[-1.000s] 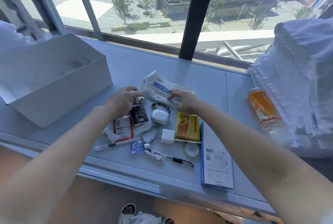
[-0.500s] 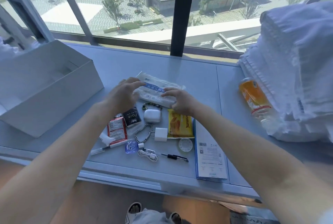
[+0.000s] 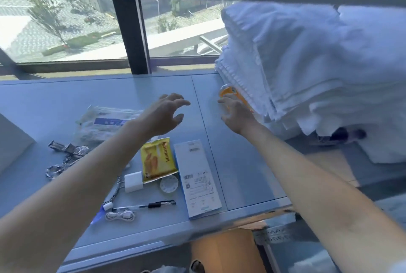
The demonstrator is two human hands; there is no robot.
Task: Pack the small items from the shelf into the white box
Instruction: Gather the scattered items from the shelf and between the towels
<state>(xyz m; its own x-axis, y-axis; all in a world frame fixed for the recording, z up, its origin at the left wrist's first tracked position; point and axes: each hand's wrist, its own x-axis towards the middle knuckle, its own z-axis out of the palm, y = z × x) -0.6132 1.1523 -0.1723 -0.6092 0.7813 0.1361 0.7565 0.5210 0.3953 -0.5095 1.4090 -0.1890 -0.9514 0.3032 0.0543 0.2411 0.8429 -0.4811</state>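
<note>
Grey shelf (image 3: 66, 97) under the window, towels (image 3: 307, 64) upper right | orange bottle (image 3: 230, 93) on its side, right of centre, long axis running up-left to down-right | right hand (image 3: 236, 114) cupped open at it, grip unclear | left hand (image 3: 163, 114) spread, empty.

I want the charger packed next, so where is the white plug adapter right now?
In the head view, the white plug adapter lies on the shelf left of centre, under the left forearm, touching the yellow snack packet's lower left corner, above the pen.

glossy yellow packet (image 3: 157, 159), matt shelf (image 3: 87, 94)
</note>
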